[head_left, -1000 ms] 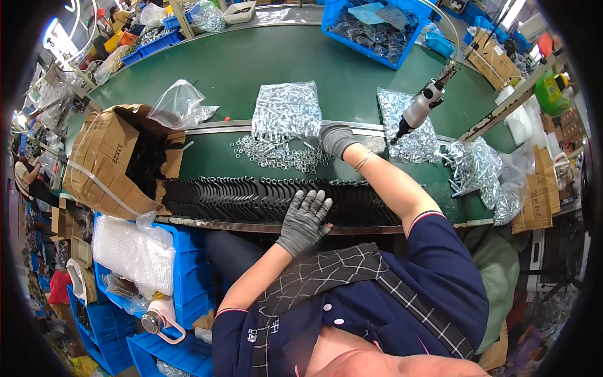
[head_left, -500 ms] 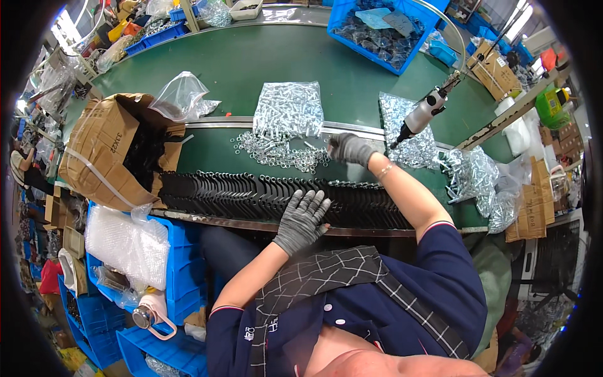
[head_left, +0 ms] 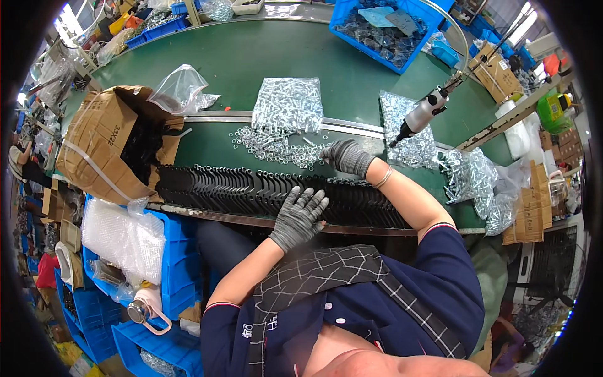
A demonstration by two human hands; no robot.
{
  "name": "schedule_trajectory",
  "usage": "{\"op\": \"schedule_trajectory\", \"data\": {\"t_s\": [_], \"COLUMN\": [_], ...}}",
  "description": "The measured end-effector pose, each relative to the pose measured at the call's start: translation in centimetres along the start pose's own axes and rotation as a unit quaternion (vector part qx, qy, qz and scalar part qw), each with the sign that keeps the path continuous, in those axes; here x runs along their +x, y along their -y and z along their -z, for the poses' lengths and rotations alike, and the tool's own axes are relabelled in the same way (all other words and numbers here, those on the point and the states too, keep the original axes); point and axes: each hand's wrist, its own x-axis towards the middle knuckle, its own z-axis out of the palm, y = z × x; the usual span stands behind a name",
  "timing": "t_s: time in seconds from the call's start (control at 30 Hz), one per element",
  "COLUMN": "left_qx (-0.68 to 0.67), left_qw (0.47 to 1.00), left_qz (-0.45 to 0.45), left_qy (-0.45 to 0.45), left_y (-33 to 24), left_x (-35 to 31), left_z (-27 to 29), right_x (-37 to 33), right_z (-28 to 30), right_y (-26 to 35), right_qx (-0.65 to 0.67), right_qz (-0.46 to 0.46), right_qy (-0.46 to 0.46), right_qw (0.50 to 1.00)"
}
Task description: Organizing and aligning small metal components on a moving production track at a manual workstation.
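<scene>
A long row of black metal parts with ringed upper ends (head_left: 245,191) stands packed along the near edge of the table. My left hand (head_left: 298,217), in a grey glove, lies on this row with its fingers spread out. Beyond the row is a loose heap of small silver rings, apparently washers (head_left: 276,149), with several bolts among them. My right hand (head_left: 350,157), also gloved, is at the heap's right end. Its fingers are curled together at the tips, and whatever is between them is hidden. A clear bag of silver bolts (head_left: 287,103) lies just behind the heap.
At left a cardboard box (head_left: 103,141) lies tipped open, with black parts inside. A power screwdriver (head_left: 419,116) hangs at right over another bag of hardware (head_left: 411,141). Farther back is a blue crate (head_left: 383,38). Blue bins (head_left: 179,251) stand below the table at left.
My right hand has come down and slightly left to the edge of the washer heap. My left hand rests at nearly the same place on the black row.
</scene>
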Motion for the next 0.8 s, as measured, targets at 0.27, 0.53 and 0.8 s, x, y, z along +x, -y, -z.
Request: {"op": "schedule_trajectory", "data": {"t_s": [0.27,0.53,0.8], "left_qx": [-0.001,0.001,0.008], "left_qw": [1.0,1.0,1.0], "left_qz": [0.0,0.003,0.006], "left_qy": [0.006,0.007,0.014], "left_y": [-0.1,-0.1,0.0], "left_x": [0.3,0.2,0.1], "left_z": [0.4,0.4,0.5], "right_x": [1.4,1.9,-3.5], "right_z": [-1.0,2.1,0.2], "right_y": [0.0,3.2,4.0], "right_qx": [-0.066,-0.116,0.127], "right_qz": [0.044,-0.005,-0.04], "right_qy": [0.079,0.118,-0.039], "right_qw": [0.994,0.986,0.99]}}
